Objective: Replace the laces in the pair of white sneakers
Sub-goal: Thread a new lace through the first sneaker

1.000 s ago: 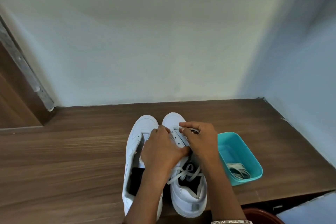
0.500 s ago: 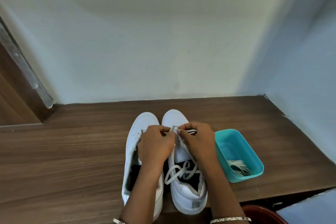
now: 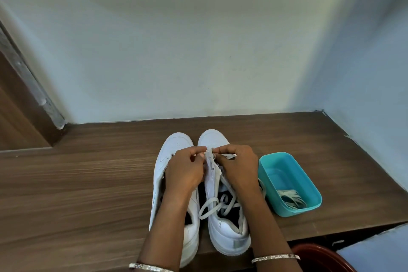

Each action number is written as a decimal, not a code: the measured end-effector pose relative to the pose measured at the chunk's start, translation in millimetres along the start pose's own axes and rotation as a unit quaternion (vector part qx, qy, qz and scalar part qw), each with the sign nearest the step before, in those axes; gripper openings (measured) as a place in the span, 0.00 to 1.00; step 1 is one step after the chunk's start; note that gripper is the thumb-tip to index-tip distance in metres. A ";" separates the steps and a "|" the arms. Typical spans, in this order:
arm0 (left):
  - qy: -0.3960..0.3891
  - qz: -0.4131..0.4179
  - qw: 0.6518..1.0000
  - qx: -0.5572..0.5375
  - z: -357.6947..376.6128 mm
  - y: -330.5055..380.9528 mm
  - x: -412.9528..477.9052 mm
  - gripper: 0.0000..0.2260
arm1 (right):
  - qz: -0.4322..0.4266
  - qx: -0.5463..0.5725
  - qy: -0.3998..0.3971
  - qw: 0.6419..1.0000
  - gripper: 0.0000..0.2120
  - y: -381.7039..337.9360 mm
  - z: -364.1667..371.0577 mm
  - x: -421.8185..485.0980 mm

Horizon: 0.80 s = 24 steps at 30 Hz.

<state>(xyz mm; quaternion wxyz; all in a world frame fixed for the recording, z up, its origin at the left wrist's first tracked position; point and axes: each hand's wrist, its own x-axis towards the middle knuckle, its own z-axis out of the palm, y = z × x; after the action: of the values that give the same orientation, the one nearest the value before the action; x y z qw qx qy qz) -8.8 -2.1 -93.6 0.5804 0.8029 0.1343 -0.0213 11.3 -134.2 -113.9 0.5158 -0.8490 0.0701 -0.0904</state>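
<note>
Two white sneakers stand side by side on the wooden surface, toes pointing away from me. The left sneaker (image 3: 176, 146) has no lace showing. The right sneaker (image 3: 227, 227) carries a loose grey-white lace (image 3: 217, 204) looped over its dark opening. My left hand (image 3: 184, 171) pinches the right sneaker's left eyelet flap near the toe end. My right hand (image 3: 237, 166) pinches the lace at the front eyelets, fingertips almost touching those of the left hand. Both hands hide the front eyelets.
A teal plastic box (image 3: 309, 185) stands just right of the right sneaker, with a bundle of pale laces (image 3: 291, 199) in its near corner. A red-brown round rim (image 3: 318, 254) shows below the counter's front edge. Walls close the back and the right side.
My left hand has slid from over the left sneaker's tongue toward the right sneaker's toe end, meeting the right hand's fingertips. The camera has drawn back slightly.
</note>
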 end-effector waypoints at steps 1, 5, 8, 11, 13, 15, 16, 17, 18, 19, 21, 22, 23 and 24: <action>0.013 0.029 0.998 0.063 1.6 -0.6 0.6 0.09 | 0.003 0.007 -0.002 1.000 0.04 0.1 -0.4 0.0; 0.083 0.082 0.973 0.198 4.6 7.3 -1.8 0.05 | 0.000 0.014 -0.016 1.000 0.06 0.2 -2.5 -0.1; 0.101 0.097 0.969 0.205 6.0 6.2 0.9 0.03 | 0.001 0.005 -0.033 0.999 0.07 -0.4 -4.4 0.0; 0.102 0.103 0.966 0.212 7.3 3.7 3.1 0.06 | 0.010 0.023 -0.052 0.998 0.06 0.5 -6.0 -0.4; 0.103 0.106 0.963 0.226 6.8 5.9 2.0 0.04 | 0.018 0.043 -0.064 0.997 0.06 0.3 -7.7 -1.6; 0.104 0.101 0.963 0.229 5.0 7.7 1.0 0.04 | 0.037 0.071 -0.063 0.995 0.05 0.1 -10.2 -2.4; 0.107 0.096 0.966 0.214 4.3 8.0 1.4 0.05 | 0.049 0.087 -0.056 0.993 0.05 0.2 -11.9 -2.5; 0.112 0.093 0.971 0.190 4.2 5.7 3.8 0.06 | 0.059 0.105 -0.048 0.991 0.05 0.6 -14.0 -2.8; 0.116 0.086 0.978 0.152 3.2 4.0 6.1 0.05 | 0.070 0.126 -0.044 0.989 0.05 0.1 -16.6 -2.8; 0.120 0.078 0.985 0.093 2.1 2.5 8.2 0.04 | 0.081 0.147 -0.046 0.985 0.05 -0.5 -19.6 -3.1; 0.111 0.046 0.989 -0.084 -2.5 6.0 10.3 0.06 | 0.105 0.191 -0.058 0.974 0.05 -3.9 -27.6 -4.2; 0.092 0.019 0.978 -0.188 -6.0 10.1 9.9 0.06 | 0.117 0.218 -0.063 0.967 0.04 -6.6 -32.3 -5.0; 0.069 -0.008 0.955 -0.290 -11.0 13.8 9.8 0.06 | 0.128 0.247 -0.066 0.958 0.05 -9.3 -37.2 -5.2; 0.053 -0.026 0.925 -0.375 -18.3 19.5 8.1 0.05 | 0.140 0.278 -0.070 0.948 0.05 -11.4 -41.7 -5.2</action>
<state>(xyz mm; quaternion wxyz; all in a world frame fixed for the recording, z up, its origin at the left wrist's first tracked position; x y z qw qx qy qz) 1.5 10.9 -71.1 0.8306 0.5225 0.1838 0.0584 -2.9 -163.9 -85.4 0.7423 -0.6578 0.1246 0.0263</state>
